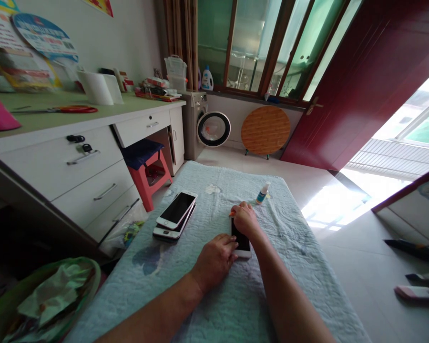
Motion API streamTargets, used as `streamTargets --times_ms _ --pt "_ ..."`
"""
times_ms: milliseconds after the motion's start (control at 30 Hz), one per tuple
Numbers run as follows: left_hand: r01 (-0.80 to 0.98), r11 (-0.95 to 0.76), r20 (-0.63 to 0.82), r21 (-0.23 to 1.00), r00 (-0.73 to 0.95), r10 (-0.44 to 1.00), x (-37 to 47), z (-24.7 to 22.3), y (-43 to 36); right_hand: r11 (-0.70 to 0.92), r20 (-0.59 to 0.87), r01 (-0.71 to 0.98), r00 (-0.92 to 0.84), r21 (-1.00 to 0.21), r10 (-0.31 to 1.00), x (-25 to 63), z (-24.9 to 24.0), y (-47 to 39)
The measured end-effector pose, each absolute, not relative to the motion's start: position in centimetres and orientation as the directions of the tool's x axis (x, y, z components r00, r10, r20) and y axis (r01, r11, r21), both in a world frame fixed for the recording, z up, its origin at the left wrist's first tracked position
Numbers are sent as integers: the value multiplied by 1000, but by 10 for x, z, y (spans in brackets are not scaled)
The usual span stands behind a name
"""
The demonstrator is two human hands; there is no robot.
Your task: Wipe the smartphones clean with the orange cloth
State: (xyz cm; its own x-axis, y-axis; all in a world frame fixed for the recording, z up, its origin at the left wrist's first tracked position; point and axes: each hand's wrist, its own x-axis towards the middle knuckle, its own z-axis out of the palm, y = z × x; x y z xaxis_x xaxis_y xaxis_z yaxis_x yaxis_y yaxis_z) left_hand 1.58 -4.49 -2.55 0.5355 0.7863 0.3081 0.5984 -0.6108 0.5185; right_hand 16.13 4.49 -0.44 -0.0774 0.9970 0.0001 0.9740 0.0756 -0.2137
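A smartphone (241, 242) with a dark screen and white edge lies face up on a cloth-covered table. My left hand (218, 255) holds its left side, with the fingertips over the edge of the screen. Over the phone's far end, my right hand (245, 218) is closed on a small orange piece (232, 214), mostly hidden by the fingers, at the far left corner. Just beyond that hand stands a small white bottle (262, 193) with a blue label. To the left, a white-framed phone (178, 209) rests on top of other phones (168, 232).
The light blue quilted cloth (207, 305) covers the table. A bin with rubbish (96, 276) stands at the lower left, and a red stool (146, 176) beyond it. Along the left wall runs a desk (64, 162) with drawers. At the back are a washing machine (193, 133) and a folded round table (265, 129).
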Motion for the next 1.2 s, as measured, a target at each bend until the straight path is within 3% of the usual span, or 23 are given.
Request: streamTargets --times_ms 567,1200 --pt "584 -639 341 502 545 766 16 -22 -45 -47 -89 989 34 -140 995 194 2 42" --pt "593 -617 309 518 543 781 16 -28 -42 74 -67 975 -90 -211 994 154 0 51"
